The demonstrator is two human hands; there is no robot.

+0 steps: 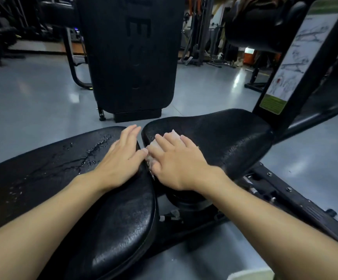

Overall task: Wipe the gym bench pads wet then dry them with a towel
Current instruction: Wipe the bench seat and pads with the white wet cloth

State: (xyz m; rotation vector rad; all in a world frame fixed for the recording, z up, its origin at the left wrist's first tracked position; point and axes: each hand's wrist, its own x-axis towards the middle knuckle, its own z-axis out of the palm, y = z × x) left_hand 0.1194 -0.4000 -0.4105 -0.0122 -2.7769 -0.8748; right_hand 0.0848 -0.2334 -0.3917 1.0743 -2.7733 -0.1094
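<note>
Two black bench pads fill the middle of the head view. The long left pad (pixel 42 166) carries streaks and beads of water. The shorter right pad (pixel 224 136) looks damp and shiny. My left hand (pixel 121 156) lies flat and open on the left pad's inner edge, holding nothing. My right hand (pixel 176 160) presses a small white cloth (pixel 172 135) onto the near end of the right pad, beside the gap between the pads. Most of the cloth is hidden under my palm.
An upright black padded machine back (pixel 131 57) stands just beyond the pads. A black frame post with an instruction placard (pixel 293 63) rises at the right. The bench's metal rail (pixel 285 199) runs to the lower right. A white item (pixel 251 275) shows at the bottom edge. Grey glossy floor (pixel 32 98) surrounds everything.
</note>
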